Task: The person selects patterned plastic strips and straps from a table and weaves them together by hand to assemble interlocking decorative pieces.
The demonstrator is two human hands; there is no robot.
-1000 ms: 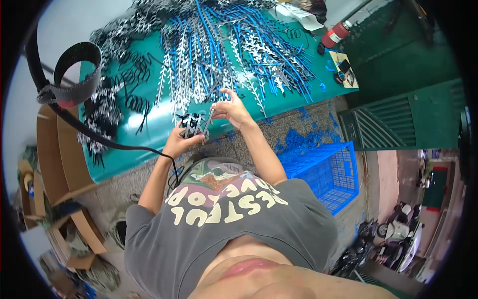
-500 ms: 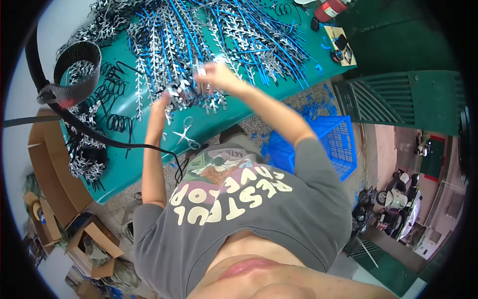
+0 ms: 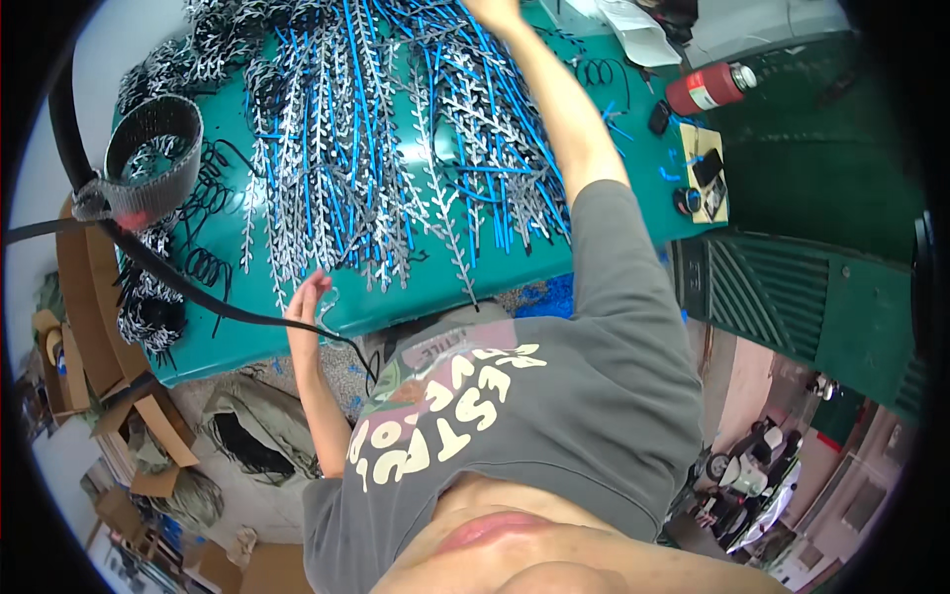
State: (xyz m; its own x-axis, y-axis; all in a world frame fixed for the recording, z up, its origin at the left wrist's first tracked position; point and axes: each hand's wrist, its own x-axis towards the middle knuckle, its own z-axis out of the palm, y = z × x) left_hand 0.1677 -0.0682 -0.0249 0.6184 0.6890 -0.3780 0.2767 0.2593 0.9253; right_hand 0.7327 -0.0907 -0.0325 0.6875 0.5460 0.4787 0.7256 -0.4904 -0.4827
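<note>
Long strands with small silver-grey and black leaves (image 3: 322, 188) lie in a thick layer on the green table, with thin blue stems (image 3: 361, 99) among them. My right hand (image 3: 492, 14) is stretched to the far side, over the far part of the strands. The upper edge of the picture cuts it off, so its fingers are hidden. By the table's near edge is my left hand (image 3: 307, 297), its fingers loosely bent and apart, with nothing visible in them. Just beside it lie the scissors (image 3: 330, 305), partly covered by the hand. One leafy strand (image 3: 450, 238) reaches toward the near edge.
A grey mesh-covered ring (image 3: 148, 193) on a black arm stands at the left, near black coiled cords (image 3: 203, 267). A red bottle (image 3: 708, 89) and a small board (image 3: 705, 178) with dark items are at the right. Cardboard boxes (image 3: 148, 436) stand at the lower left.
Both hands were together over a bunch of leafy strands; they are now apart. The right has gone far forward, the left has drawn back beside the scissors. The view has shifted.
</note>
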